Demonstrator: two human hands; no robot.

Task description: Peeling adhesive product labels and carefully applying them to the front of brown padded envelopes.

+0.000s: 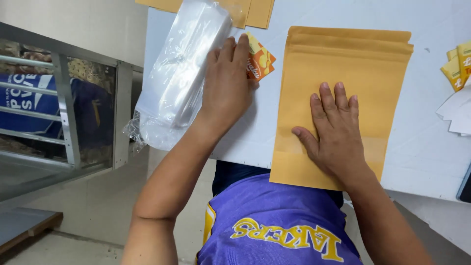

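a metal railing [66, 108] is seen at the far left, beyond the edge of the white worktop [422, 147], with a concrete floor below it. next, a stack of clear plastic bags [179, 73] lies at the worktop's left edge, partly overhanging it, and appears placed there so that it is within easy reach of the near arm. the left hand [228, 81] is laid palm down just beside this stack, its fingers [240, 46] extended and close together, pressing on a small orange and yellow sachet [260, 59] that shows from under the fingertips; the sachet is touched and pinned, not gripped, as far as can be told. in the middle, a stack of brown kraft pouches [343, 73] lies flat, its lower edge projecting past the worktop's near edge. the right hand [333, 132] rests flat on the lower half of the top pouch, fingers straight and slightly spread, nothing being enclosed; the stack appears to be held steady by this pressure. at the top edge, further brown pouches [250, 12] are noted. at the far right, more yellow sachets [456, 66] and white paper pieces [456, 110] lie well apart from both hands.
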